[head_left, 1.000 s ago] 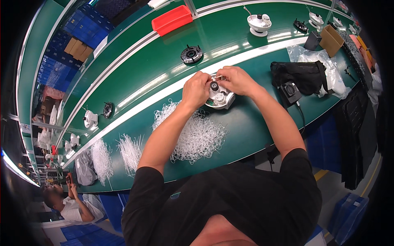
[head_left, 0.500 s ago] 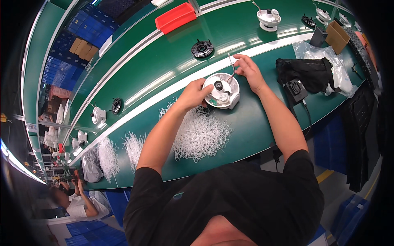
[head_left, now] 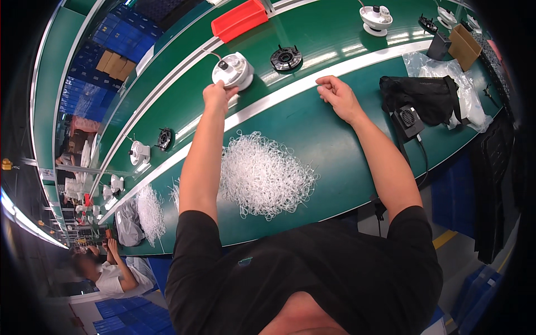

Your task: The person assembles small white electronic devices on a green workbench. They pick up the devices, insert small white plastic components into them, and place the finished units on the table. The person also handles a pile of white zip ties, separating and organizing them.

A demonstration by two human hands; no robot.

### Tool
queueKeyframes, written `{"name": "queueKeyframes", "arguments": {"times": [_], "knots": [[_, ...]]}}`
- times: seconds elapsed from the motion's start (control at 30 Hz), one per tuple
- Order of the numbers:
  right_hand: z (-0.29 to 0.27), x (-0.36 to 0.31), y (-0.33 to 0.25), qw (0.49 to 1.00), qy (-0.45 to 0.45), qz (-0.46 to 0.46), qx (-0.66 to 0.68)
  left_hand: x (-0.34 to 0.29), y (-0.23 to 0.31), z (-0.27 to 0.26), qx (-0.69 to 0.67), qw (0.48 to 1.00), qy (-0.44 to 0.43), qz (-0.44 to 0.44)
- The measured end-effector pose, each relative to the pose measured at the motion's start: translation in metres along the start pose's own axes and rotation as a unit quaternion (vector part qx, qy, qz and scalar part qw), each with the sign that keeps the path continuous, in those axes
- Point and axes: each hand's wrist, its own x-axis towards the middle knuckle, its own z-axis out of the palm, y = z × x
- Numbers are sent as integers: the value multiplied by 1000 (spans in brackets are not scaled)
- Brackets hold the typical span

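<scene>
A white round motor housing point(head_left: 240, 70) with a black knob on top and a cable rising from it is on the green conveyor at the upper middle. My left hand point(head_left: 218, 97) reaches out to it, fingertips closed on its near edge. Over the bench to the right, my right hand point(head_left: 339, 99) is loosely curled with fingers apart and nothing in it. Between my forearms lies a heap of white looped ties point(head_left: 268, 176). A black round slotted part point(head_left: 286, 58) rests on the conveyor, right of the housing.
A red bin point(head_left: 240, 21) stands beyond the conveyor. More white housings point(head_left: 376, 19) sit along the belt on both sides. To the right are a black bag point(head_left: 419, 100), a small black fan-like device point(head_left: 408, 120) and clear plastic point(head_left: 472, 106). A seated co-worker point(head_left: 120, 273) is far left.
My left hand has carried the white housing left and away from me, from over the bench to the conveyor. My right hand has let go of its cable and stayed nearby.
</scene>
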Motion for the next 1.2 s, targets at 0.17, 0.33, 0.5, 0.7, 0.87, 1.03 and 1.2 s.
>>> {"name": "queueKeyframes", "arguments": {"times": [0.17, 0.33, 0.5, 0.7, 0.87, 1.03, 1.2], "knots": [[1, -1, 0, 1000, -7, -9, -29, -1, -13, -2, -101, 993, 44, -28], [-1, 1, -1, 1000, 1, 1, -17, -107, 5, 24, 323, 918, -212, 95], [-3, 2, 4, 1000, -15, -9, 0, -185, -5, 42, 551, 641, -439, 305], [0, 1, 4, 1000, -9, -3, -13, -193, -16, 40, 604, 596, -428, 312], [-3, 2, 4, 1000, -12, 3, -14, -190, -12, 38, 635, 605, -394, 274], [-1, 1, 0, 1000, -12, 7, -20, -186, -15, 36, 625, 621, -409, 238], [-2, 0, 0, 1000, -12, 6, -16, -182, -20, 37, 614, 633, -419, 213]]}}
